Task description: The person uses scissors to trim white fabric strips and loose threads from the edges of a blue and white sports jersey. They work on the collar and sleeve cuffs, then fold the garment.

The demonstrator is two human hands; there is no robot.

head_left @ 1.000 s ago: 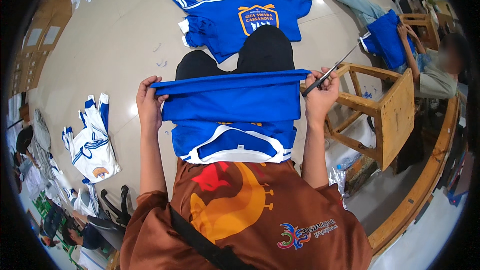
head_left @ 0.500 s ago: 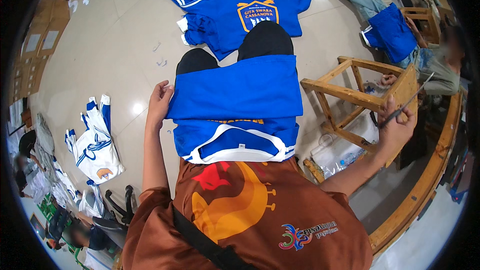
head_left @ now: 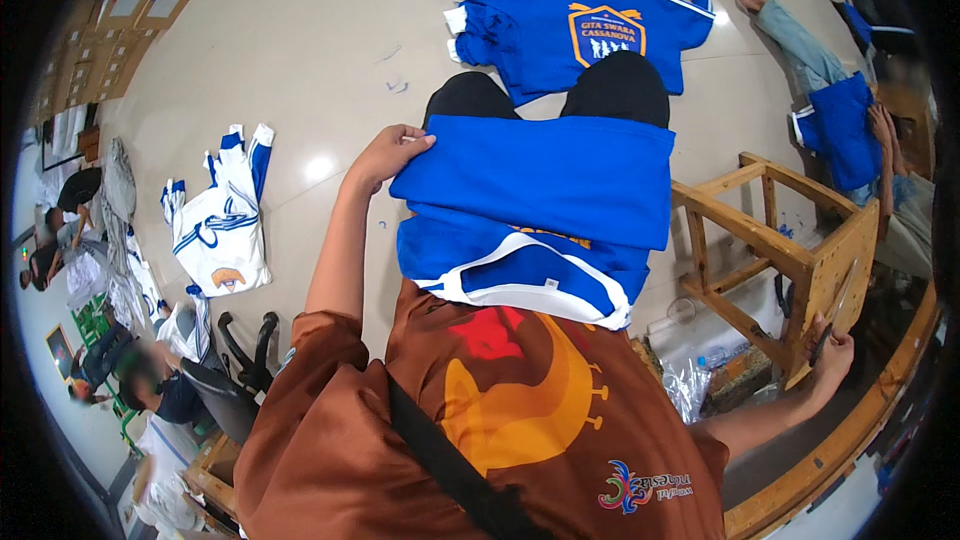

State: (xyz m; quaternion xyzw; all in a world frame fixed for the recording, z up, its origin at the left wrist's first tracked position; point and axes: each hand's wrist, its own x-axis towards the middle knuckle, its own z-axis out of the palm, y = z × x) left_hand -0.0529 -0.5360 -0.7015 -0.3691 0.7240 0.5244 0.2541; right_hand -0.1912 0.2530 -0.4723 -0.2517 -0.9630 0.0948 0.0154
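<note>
A blue shirt [head_left: 540, 180] with a white collar lies over my lap, its lower part folded back across my knees. The left corner of the fold is pinched between the thumb and fingers of my left hand [head_left: 393, 153]. Off to the right, beside the wooden stool, my right hand [head_left: 832, 360] is closed round the dark handle of what look like scissors [head_left: 824, 340]. Their thin blade points upward against the stool's top and shows only faintly.
Blue shirts [head_left: 600, 20] lie on the floor beyond my knees, a white-and-blue garment [head_left: 222, 225] at left. The wooden stool [head_left: 845, 275] stands at right. Cardboard boxes [head_left: 150, 0] are stacked far left. Another person's hand [head_left: 884, 130] touches a blue garment [head_left: 843, 130] at right.
My right hand has lowered with the scissors to beside the stool's top. My left hand has shifted from beside the fold onto its upper left corner. The view has turned left.
</note>
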